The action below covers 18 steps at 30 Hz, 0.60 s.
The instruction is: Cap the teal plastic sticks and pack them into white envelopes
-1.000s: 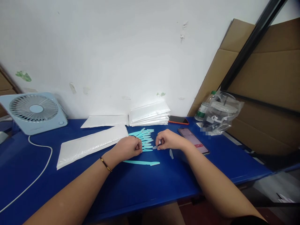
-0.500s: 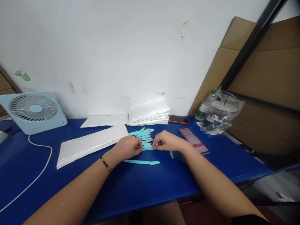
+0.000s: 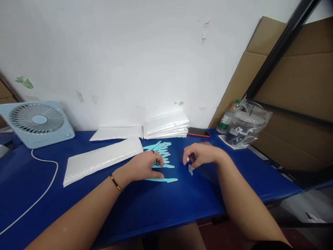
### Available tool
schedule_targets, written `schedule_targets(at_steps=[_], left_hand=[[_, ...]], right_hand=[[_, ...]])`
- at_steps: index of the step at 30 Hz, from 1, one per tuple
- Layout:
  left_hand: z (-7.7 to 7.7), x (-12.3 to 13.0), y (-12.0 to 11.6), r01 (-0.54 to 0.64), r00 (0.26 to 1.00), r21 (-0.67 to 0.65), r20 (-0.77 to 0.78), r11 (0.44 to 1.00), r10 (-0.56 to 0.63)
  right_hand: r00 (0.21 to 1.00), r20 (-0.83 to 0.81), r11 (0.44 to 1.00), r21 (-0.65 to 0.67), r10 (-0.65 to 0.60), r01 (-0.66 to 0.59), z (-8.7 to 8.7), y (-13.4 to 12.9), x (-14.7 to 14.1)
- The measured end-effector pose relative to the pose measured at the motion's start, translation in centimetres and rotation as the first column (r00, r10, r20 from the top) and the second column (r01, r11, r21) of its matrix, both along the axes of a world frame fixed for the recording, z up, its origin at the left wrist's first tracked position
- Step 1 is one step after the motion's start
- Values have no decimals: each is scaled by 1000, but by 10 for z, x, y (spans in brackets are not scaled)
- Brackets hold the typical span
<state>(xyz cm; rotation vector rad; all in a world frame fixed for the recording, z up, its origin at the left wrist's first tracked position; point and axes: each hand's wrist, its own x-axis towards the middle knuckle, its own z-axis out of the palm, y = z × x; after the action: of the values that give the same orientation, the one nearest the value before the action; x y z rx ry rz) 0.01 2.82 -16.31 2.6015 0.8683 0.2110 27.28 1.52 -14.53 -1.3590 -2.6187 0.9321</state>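
Note:
Several turquoise eyebrow razors [image 3: 164, 153] lie in an overlapping row on the blue table. One razor [image 3: 169, 166] sits at the near end of the row, beneath the fingers of my left hand [image 3: 145, 165]. That hand is open, its thumb spread down to another razor [image 3: 170, 180] lying closer to me. To the right, my right hand [image 3: 199, 155] is over a small clear blade cap [image 3: 190, 170]. Its thumb and forefinger are apart on either side of the cap, the thumb at or touching it. Something small and whitish shows at its fingers, perhaps a nail.
White padded envelopes [image 3: 104, 161] lie left of the razors, with a stack of more [image 3: 166, 125] by the wall. Phones [image 3: 198, 132], a bottle [image 3: 225, 121] and a bagged cup [image 3: 246, 126] are at the right. A blue fan [image 3: 39, 121] with a white cable [image 3: 53, 173] stands left.
My right hand has moved right, from the row of razors to the loose cap, covering most of the nearer phone. My left hand has opened, its thumb moving down to the near razor.

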Motion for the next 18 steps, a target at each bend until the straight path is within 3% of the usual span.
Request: schedule_targets(at_steps=[3,6,18], left_hand=[[4,-1,-4,84,994,-132,-59,988,-92],[1,1,-4,55,996,-181,-61,982,-67],[-9,5,-3,-10,999,-64,-44,998,7]], right_hand=[[997,82,995,-99,13,-5,-5,3,3],[997,75,995,-104,6,2,-11,5,-8],[998,-47,999,24,47,-45,-9,-5,-39]])
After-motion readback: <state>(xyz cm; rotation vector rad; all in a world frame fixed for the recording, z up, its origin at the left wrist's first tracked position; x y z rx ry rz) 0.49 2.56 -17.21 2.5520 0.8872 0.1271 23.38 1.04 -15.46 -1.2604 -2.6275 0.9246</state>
